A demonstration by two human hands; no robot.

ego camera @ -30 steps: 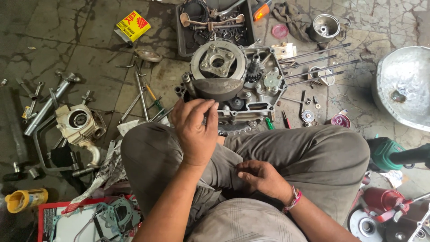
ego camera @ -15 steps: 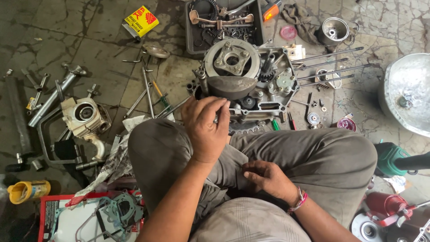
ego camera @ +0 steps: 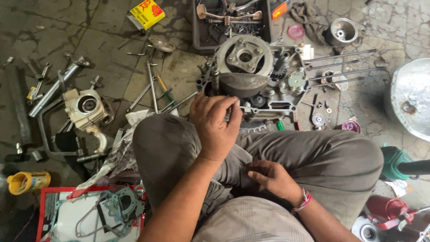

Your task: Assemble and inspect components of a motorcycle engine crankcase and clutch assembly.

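Nearest the camera, the right hand (ego camera: 273,179) rests on the lap of the grey trousers (ego camera: 313,157), its fingers loosely curled with nothing in them, a pink band at the wrist; it seems parked there because the work ahead needs one hand only. Beside the left knee, a red-edged tray (ego camera: 45,197) holds thin gaskets (ego camera: 118,206), laid flat where they will not crease, and a yellow can (ego camera: 27,181) lies on its side at the frame's edge. Just past the knees, the left hand (ego camera: 215,123) reaches forward with its grip pinched shut on a small part at the near edge of the engine crankcase (ego camera: 264,89); the part itself is hidden under the fingers, so I cannot tell what it is. The crankcase sits on the stone floor (ego camera: 89,40) directly in front of the crossed legs, open side up with its round flywheel (ego camera: 244,56) on top, which keeps the gears within easy reach. To the left lies a pale cylinder head (ego camera: 87,107) among loose spanners. Long studs (ego camera: 345,71) lie in a row to the right. Farther off stand a dark parts tray (ego camera: 201,31), a yellow box (ego camera: 145,13) and a metal cup (ego camera: 342,30).
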